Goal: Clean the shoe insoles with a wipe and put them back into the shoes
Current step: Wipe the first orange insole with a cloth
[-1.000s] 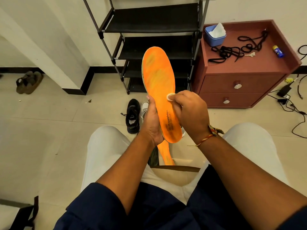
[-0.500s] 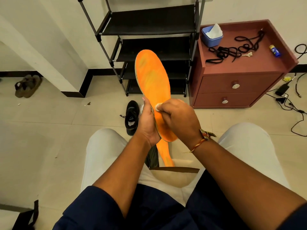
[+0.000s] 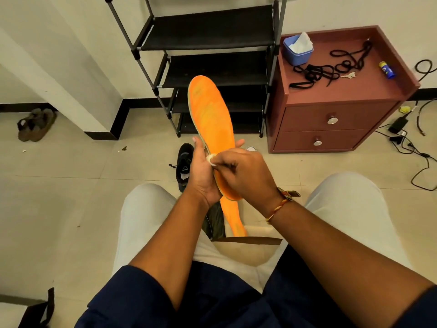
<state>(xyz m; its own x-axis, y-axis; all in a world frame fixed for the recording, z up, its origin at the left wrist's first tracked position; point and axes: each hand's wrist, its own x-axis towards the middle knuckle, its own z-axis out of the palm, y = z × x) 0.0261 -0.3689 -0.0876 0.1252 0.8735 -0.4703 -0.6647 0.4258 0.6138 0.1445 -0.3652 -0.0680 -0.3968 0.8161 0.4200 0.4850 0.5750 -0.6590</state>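
The left grip (image 3: 203, 172) is closed around the lower half of the long orange foam insole (image 3: 210, 114) in the centre of the frame. Its thumb is on the left edge and its fingertips show at the right edge. The right grip (image 3: 244, 172) pinches a small white folded wipe (image 3: 211, 159) and presses it on the insole's left edge, close beside the left thumb. The insole stands almost upright, with its toe end before the black metal shoe rack (image 3: 212, 36) in the upper middle. A second orange insole (image 3: 233, 216) lies lower, between the knees, partly hidden. A black sports shoe (image 3: 184, 162) stands on the floor just left of the hands.

I judge the insole to be very light, thin and bendable, so it will flex under the wipe. It is better to support it from behind, near the wiped place, and to hold it by the edges. A damp surface may become slippery. For putting it back, holding the heel and sliding the toe in first seems best.
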